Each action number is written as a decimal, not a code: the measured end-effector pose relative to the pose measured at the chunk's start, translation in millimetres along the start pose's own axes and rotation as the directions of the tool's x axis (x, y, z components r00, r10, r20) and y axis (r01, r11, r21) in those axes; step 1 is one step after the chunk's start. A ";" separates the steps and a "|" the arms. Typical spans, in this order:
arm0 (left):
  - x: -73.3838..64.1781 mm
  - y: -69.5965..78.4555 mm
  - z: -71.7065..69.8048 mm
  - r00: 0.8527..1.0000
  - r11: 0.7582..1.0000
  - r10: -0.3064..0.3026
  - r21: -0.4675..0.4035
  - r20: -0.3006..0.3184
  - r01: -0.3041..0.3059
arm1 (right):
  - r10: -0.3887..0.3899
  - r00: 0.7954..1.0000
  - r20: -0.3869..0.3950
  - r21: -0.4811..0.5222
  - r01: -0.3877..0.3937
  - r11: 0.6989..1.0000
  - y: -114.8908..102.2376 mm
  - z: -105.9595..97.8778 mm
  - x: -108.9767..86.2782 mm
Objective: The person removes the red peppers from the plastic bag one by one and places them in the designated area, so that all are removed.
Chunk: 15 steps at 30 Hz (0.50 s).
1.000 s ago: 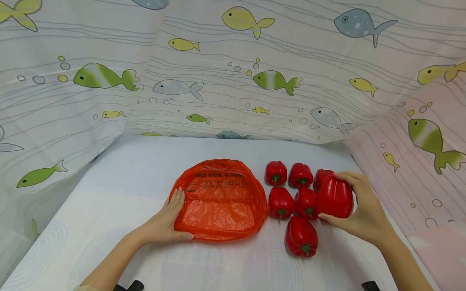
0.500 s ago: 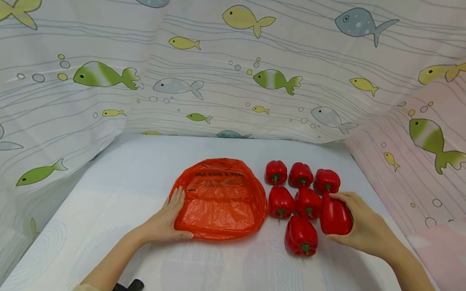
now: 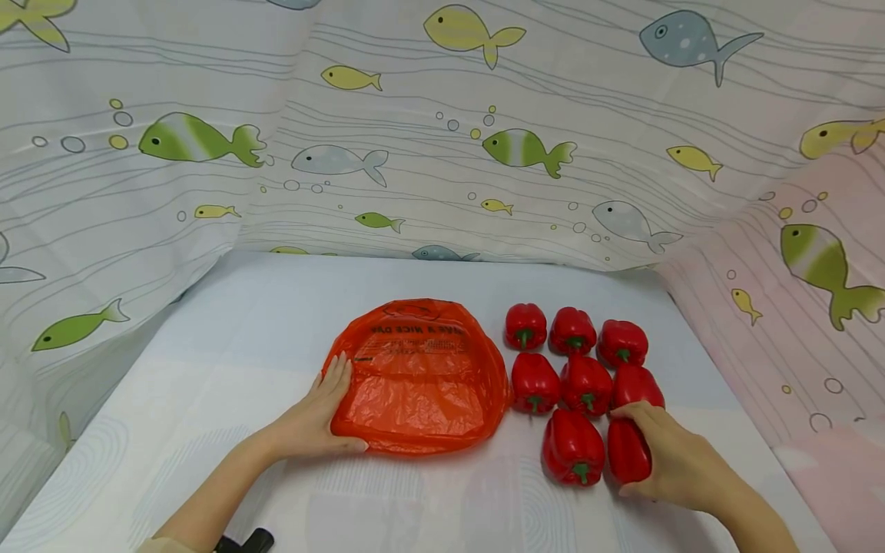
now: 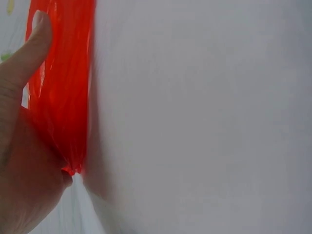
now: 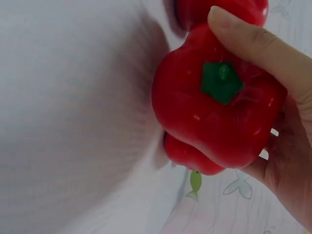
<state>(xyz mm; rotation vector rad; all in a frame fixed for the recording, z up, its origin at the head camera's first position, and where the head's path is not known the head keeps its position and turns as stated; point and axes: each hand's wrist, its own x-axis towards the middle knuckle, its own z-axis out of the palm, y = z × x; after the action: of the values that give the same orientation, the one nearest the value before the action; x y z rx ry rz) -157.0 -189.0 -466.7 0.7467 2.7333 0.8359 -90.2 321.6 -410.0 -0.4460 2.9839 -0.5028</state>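
Note:
An orange-red plastic bag [image 3: 415,395] stands on the table with its mouth spread round and mirrored lettering on its inner wall. My left hand [image 3: 311,418] rests along the bag's left side, fingers straight, thumb at the front edge. In the left wrist view, that thumb lies against the shiny red plastic [image 4: 66,102]. At the front right, my right hand [image 3: 681,461] grips a red bell pepper [image 3: 627,455] between thumb and fingers. The right wrist view shows its green stem [image 5: 222,82] up close. Directly behind it sits another bell pepper [image 3: 639,386].
Several more red bell peppers stand in rows right of the bag, such as one at the back left [image 3: 525,326] and one in front [image 3: 574,449]. A fish-print curtain [image 3: 415,184] hangs round the white table [image 3: 276,307]. A black object [image 3: 256,541] shows at the bottom edge.
My right hand has set one bell pepper down on the right, let go, and moved toward the front, where it now holds another pepper beside the front one. My left hand has stayed put.

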 end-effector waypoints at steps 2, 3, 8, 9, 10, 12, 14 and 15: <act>0.0 0.3 -0.2 1.000 1.000 0.000 -0.001 0.001 0.000 | -0.004 1.000 0.013 -0.006 0.004 1.000 -1.4 2.6 0.8; 0.0 0.3 -0.1 1.000 1.000 -0.001 -0.002 0.001 0.001 | -0.009 1.000 0.020 -0.008 0.009 1.000 -1.7 3.6 1.3; -0.4 0.0 0.0 1.000 1.000 -0.004 -0.008 0.003 0.004 | -0.041 0.999 0.026 -0.018 0.042 0.999 -2.7 7.6 2.8; -0.5 0.0 -0.1 1.000 1.000 -0.003 -0.011 0.002 0.003 | -0.049 0.999 0.021 -0.021 0.049 0.999 -2.7 8.3 2.8; -0.5 0.0 -0.1 1.000 1.000 -0.003 -0.011 0.001 0.003 | -0.053 0.998 0.020 -0.023 0.053 0.998 -2.9 8.6 2.8; -0.5 -0.2 -0.1 1.000 1.000 -0.002 -0.011 0.000 0.002 | -0.056 0.998 0.023 -0.025 0.057 0.998 -2.9 9.1 2.8; -0.2 -0.4 0.0 1.000 1.000 -0.001 -0.008 0.000 0.001 | -0.052 0.998 0.028 -0.030 0.053 0.998 -2.7 9.1 2.8; -0.3 -0.5 0.0 1.000 1.000 -0.001 -0.008 0.000 0.001 | -0.050 0.998 0.032 -0.031 0.051 0.998 -2.6 9.0 2.7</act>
<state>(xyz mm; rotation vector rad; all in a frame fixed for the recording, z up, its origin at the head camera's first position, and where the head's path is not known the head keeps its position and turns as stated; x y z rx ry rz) -157.0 -189.5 -466.9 0.7434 2.7289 0.8458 -90.9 315.7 -417.7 -0.5289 2.9610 -0.4483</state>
